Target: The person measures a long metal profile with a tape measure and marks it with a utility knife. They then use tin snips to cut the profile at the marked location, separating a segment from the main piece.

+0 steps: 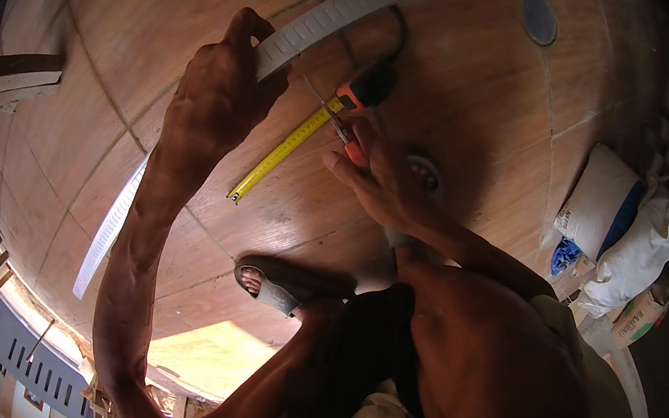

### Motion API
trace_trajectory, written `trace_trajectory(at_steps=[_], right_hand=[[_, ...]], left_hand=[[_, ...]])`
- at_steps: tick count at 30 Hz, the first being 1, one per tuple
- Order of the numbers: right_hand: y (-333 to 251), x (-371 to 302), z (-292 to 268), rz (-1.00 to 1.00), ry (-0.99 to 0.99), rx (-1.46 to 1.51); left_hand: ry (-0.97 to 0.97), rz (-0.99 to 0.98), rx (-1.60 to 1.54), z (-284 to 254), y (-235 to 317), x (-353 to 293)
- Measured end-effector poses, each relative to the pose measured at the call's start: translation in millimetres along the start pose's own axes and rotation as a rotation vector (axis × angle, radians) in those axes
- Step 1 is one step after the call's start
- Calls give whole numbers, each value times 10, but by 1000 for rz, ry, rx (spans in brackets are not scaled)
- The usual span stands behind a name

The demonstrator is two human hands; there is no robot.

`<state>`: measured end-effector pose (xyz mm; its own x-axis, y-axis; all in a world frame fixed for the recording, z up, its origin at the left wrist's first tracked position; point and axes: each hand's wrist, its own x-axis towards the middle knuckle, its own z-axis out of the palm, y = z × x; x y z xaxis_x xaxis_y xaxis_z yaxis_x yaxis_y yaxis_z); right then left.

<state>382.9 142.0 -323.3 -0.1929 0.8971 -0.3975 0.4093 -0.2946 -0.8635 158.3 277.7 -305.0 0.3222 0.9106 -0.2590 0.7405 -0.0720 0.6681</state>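
Observation:
My left hand [218, 99] is closed around a long pale slotted strip [332, 23]. The strip curves up to the top edge on one side, and its other end shows below, beyond my left forearm. Red-handled scissors or snips [355, 153] are in my right hand [387, 186], their thin metal blades pointing up and left, with the tips close to the strip's lower edge. Whether the tips touch it I cannot tell. Beneath the blades, an orange and black tape measure [366, 88] lies on the floor with its yellow blade [288, 146] drawn out toward the lower left.
Brown tiles [96, 38] cover the floor. A sandalled foot [271, 285] is below the tape, another [422, 174] behind my right hand. White sacks [640, 238] lie at the right. A curved wooden piece [12, 82] stands at the left; a grey disc [539, 19] is far off.

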Motion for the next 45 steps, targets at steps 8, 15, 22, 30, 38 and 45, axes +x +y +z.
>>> trace_trajectory(at_steps=[8,15,22,30,38,45], right_hand=[[-443,23,-352,130,-195,-146],[-512,91,-342,98,-141,-180],[-527,67,-271,49,-95,-199],[-530,41,-204,134,-27,-224],[-297,30,-230,69,7,-79],[-253,-295,-253,96,-117,-16]], left_hand=[[-306,-234,-279,-441,82,-89],[-274,-39,-244,-295,-121,-141],[-205,-100,-137,-261,143,-258],[83,120,27,-7,5,-325],[-323,-88,-165,-327,234,-153],[-436,-153,-535,-491,16,-110]])
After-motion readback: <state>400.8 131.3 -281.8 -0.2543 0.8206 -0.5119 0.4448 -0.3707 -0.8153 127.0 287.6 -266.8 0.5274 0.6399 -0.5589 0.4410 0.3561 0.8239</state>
